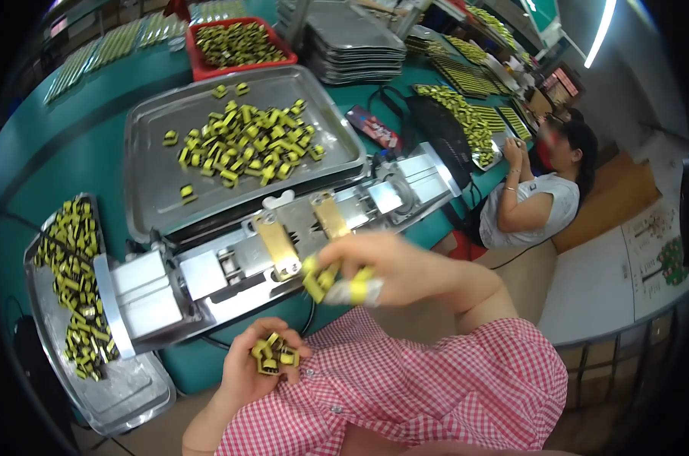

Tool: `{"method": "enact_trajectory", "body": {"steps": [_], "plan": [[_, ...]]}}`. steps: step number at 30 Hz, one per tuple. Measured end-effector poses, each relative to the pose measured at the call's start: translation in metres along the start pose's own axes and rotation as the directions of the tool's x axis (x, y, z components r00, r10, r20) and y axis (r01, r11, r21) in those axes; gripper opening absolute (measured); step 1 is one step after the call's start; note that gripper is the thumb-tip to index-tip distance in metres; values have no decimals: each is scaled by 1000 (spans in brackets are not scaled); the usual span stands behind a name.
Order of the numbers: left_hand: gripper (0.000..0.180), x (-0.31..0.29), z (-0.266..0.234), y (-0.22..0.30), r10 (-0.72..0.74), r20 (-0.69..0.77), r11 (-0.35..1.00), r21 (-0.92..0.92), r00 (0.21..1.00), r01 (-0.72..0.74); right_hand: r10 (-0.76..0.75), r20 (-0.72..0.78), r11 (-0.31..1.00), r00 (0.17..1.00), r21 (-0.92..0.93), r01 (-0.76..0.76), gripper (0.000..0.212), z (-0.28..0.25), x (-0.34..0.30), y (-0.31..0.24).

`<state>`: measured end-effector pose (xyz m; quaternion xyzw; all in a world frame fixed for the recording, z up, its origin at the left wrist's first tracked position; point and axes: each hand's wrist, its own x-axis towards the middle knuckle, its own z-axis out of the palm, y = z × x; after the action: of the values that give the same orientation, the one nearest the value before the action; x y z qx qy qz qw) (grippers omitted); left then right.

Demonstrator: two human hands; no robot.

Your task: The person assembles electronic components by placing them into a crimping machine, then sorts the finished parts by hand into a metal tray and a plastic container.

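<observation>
My left hand (257, 361) is cupped palm up in front of my body, holding several small yellow-and-black coil parts (274, 356). My right hand (375, 266) is over the near edge of a metal fixture (257, 251), its fingers bent and blurred by motion. Yellow-and-black coil parts (319, 281) show at its fingertips, and a pale wrap with a yellow band covers one finger. The fixture has two brass-coloured blocks (276, 245) at its middle, with small dark jaws between them, and silver slides at both ends.
Behind the fixture lies a metal tray (150, 178) with piled coil parts. Another filled tray (124, 399) stands left, a red basket (200, 70) at the back. Stacked trays (359, 49), a black bag (439, 125) and a seated co-worker (538, 201) are to the right.
</observation>
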<state>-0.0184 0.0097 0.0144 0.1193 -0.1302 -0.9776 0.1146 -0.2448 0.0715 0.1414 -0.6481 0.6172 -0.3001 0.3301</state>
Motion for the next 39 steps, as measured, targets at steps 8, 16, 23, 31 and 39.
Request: {"method": "enact_trajectory", "body": {"steps": [8, 16, 23, 31, 39], "plan": [[41, 1, 5, 8, -94, 108, 964, 258, 990, 63, -144, -123, 869, 982, -490, 66, 36, -35, 19, 17], [46, 1, -5, 3, -116, 52, 990, 88, 992, 111, -103, 38, 687, 994, -720, 99, 38, -28, 29, 11], [34, 3, 4, 4, -100, -39, 982, 157, 994, 105, -101, 81, 568, 992, -813, 124, 41, -25, 31, 2], [37, 3, 4, 8, -133, 43, 950, 292, 990, 115, -359, 113, 534, 927, -789, 303, 36, -13, 34, 7], [25, 7, 5, 8, -238, 20, 949, 218, 971, 228, -512, -22, 570, 858, -757, 321, 23, -6, 28, 32]]}}
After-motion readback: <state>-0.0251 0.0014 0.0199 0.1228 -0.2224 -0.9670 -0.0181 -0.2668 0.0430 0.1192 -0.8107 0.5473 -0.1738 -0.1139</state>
